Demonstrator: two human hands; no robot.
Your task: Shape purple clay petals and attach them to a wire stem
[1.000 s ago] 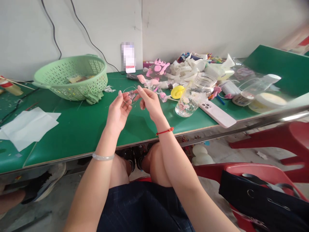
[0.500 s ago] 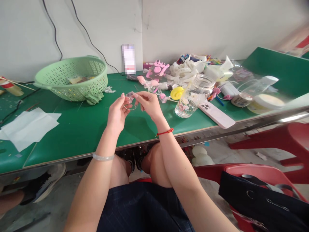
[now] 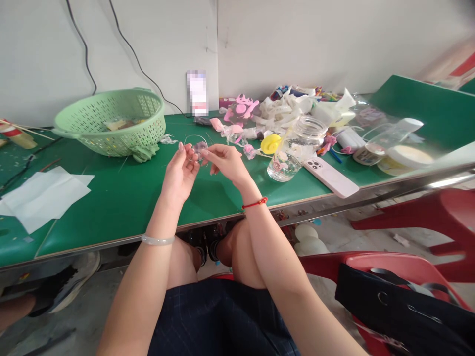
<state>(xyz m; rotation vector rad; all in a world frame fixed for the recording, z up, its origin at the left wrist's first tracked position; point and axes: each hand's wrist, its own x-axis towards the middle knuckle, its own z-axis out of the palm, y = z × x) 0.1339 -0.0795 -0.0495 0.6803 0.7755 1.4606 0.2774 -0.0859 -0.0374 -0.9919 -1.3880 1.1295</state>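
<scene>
Translucent, greyish-purple film or plastic, a small piece [image 3: 201, 148], sits between the fingertips of both hands, just above the table; a thin wire loop [image 3: 195, 136] is beside it, and I cannot tell whether the two are joined. The left hand [image 3: 178, 174] has its thumb and fingers closed in near the loop's left side, palm partly turned up. The right hand [image 3: 228, 164] comes from the other side, thumb and forefinger pinched narrow at the piece. A pale bangle [image 3: 158, 241] circles the left wrist, a red cord [image 3: 255, 203] the right.

Beneath them spreads the green table [image 3: 122, 202]. To the right stand a clear jar [image 3: 284, 167] and, just beside it, a yellow swirl [image 3: 271, 144]; a pale pink phone [image 3: 331, 177] lies face down near the jar. To the left is a green basket [image 3: 115, 143] with perforated walls, and nearer the edge, white sheets [image 3: 46, 198]. A lit phone [image 3: 198, 94] leans at the wall. Below, on the right, a dark bag [image 3: 404, 306] rests on a red chair [image 3: 389, 259]
</scene>
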